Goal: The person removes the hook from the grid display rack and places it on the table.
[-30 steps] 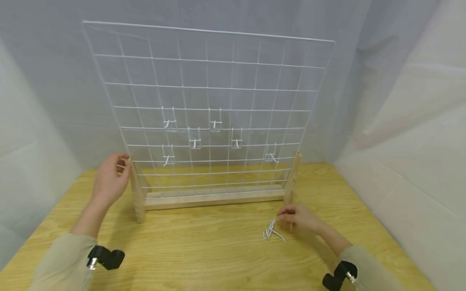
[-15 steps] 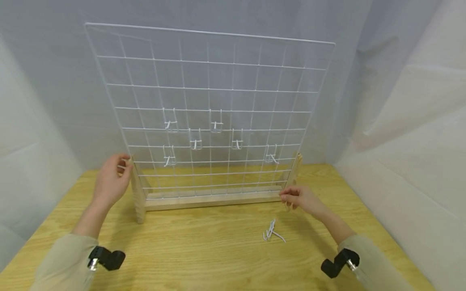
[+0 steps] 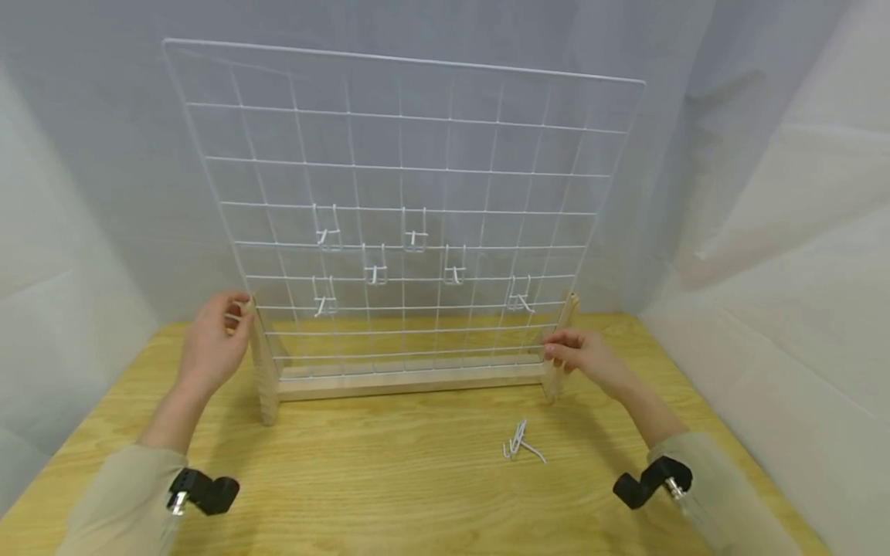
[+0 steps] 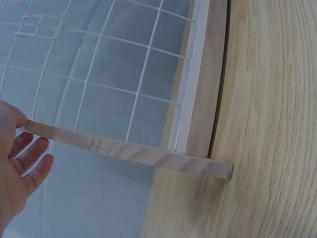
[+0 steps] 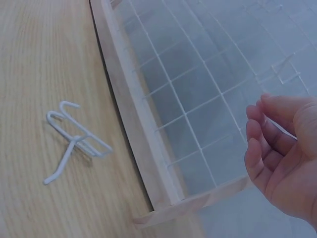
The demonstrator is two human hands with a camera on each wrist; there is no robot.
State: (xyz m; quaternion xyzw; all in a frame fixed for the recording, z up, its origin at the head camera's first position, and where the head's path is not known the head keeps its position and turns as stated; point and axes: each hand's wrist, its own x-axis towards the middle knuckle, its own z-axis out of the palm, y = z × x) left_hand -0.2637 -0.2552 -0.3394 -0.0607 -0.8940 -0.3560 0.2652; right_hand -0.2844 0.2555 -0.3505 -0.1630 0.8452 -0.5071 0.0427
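Observation:
A white wire grid panel (image 3: 401, 116) stands upright in a wooden stand (image 3: 410, 380), with several white wire hooks (image 3: 376, 275) hung on it. My left hand (image 3: 214, 337) pinches the top of the stand's left post (image 4: 129, 151) between thumb and fingers. In front of the right post (image 3: 554, 384) is my right hand (image 3: 589, 363), its fingers loosely bent and nothing between them. A loose white wire hook (image 5: 74, 139) lies on the table before the stand, below the right hand in the head view.
The wood-grain table (image 3: 389, 479) carries the stand near its back edge. Pale grey sheeting (image 3: 758, 255) encloses the back and both sides. A black camera mount (image 3: 653, 480) sits on each sleeved wrist.
My right hand has risen from beside the loose hook, up and slightly right, to the right post. The left hand stays at the left post; the hook lies where it was.

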